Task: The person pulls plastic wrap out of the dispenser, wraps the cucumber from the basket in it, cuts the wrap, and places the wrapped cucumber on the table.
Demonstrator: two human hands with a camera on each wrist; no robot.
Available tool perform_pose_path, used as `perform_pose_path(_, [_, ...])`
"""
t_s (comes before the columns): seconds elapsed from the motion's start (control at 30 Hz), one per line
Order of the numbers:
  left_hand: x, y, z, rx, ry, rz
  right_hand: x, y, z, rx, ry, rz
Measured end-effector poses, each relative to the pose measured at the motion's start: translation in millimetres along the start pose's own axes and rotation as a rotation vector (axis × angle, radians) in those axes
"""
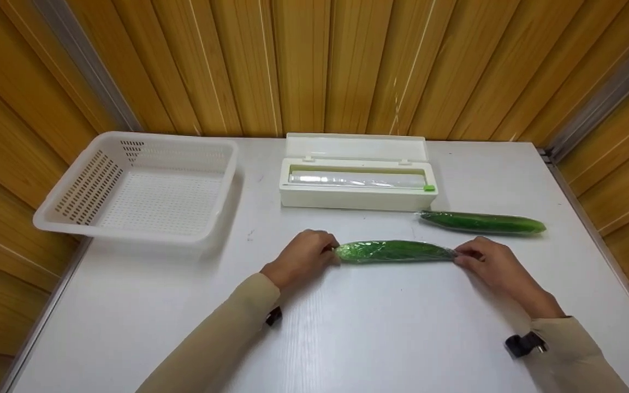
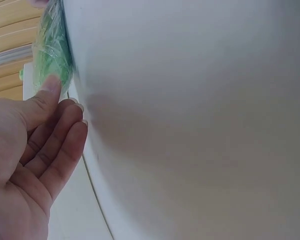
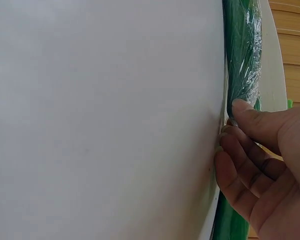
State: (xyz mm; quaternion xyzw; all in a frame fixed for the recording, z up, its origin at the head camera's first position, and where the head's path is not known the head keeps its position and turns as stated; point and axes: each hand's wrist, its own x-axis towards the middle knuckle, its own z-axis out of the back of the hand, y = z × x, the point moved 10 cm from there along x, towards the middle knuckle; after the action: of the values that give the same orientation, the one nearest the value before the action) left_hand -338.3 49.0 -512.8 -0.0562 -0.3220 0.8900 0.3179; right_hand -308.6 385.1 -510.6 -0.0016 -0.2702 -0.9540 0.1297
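Note:
A green cucumber [image 1: 393, 251] in clear plastic film lies crosswise in front of me, between my two hands. My left hand [image 1: 308, 254] pinches the film at its left, paler end; the left wrist view shows the thumb on the wrapped end [image 2: 52, 65]. At the darker, tapered right end, my right hand [image 1: 489, 261] pinches the film between thumb and fingers. Wrinkled, shiny film covers the cucumber [image 3: 244, 50] in the right wrist view. Behind the right hand lies a second film-wrapped cucumber [image 1: 484, 223] on the table.
A white cling film box [image 1: 355, 199] with its lid raised stands at the back, a film roll [image 1: 358, 179] inside and a green slider [image 1: 429, 188] on its front edge. To the left is a white perforated basket [image 1: 221, 188]. Wood-panelled walls [image 1: 303, 65] border the white table [image 1: 374, 338].

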Motion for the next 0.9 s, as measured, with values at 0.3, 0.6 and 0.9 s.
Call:
perform_pose_path(0.3, [23.1, -16.3, -16.5, 0.028, 0.022, -0.006, -7.6, -24, 17, -0.011, -0.041, -0.055])
perform_pose_path(0.6, [39.7, -32.3, -32.7, -0.018, 0.043, -0.005, -20.6, -52, 28, -0.039, -0.016, -0.162])
perform_pose_path(0.9, [54.2, -50.1, -46.3, -0.028, 0.055, -0.058, -32.8, -72, 41, -0.044, -0.029, -0.192])
